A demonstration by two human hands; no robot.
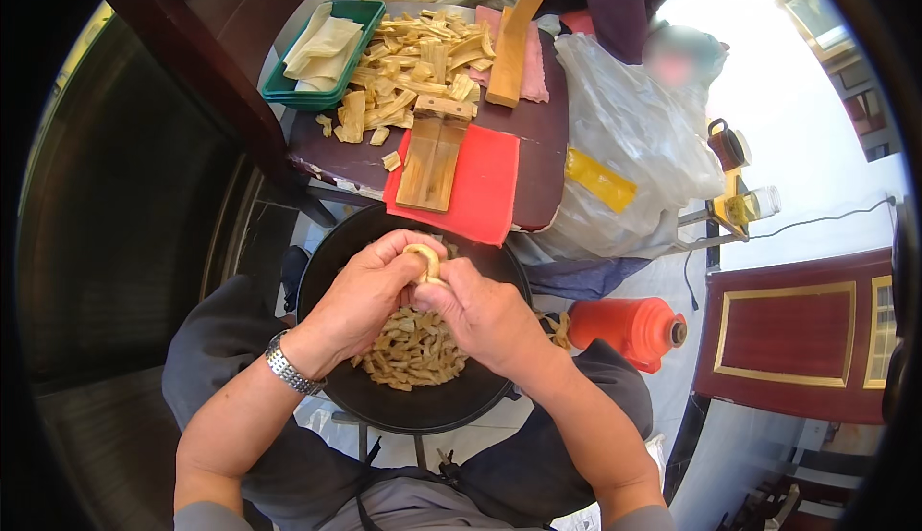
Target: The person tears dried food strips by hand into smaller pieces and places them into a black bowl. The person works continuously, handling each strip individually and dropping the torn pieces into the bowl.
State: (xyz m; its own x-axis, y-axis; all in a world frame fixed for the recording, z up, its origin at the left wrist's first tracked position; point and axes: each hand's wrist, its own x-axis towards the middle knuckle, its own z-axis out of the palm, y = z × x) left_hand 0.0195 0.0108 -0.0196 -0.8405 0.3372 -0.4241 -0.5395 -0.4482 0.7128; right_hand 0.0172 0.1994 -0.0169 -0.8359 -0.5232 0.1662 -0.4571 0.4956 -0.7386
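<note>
My left hand (pixel 378 286) and my right hand (pixel 482 308) meet above a round black pan (pixel 403 412), both gripping one bent, pale yellow strip (pixel 426 261) that looks like a dried food piece. Short, curled tan pieces (pixel 414 351) lie heaped in the pan below. On the dark red tabletop (pixel 536 171) beyond, flat yellowish strips (pixel 432 59) form a loose pile. A grooved wooden block (pixel 434 164) rests on a red cloth (pixel 490 178). Another angled wooden piece (pixel 511 52) lies on a pink cloth (pixel 534 70).
Green trays (pixel 324 95) hold folded pale sheets at the table's far left. A large clear plastic bag (pixel 627 128) bulges at its right side. An orange-red thermos (pixel 623 326) lies right of the pan. Across the table is a person in a purple sleeve (pixel 616 5).
</note>
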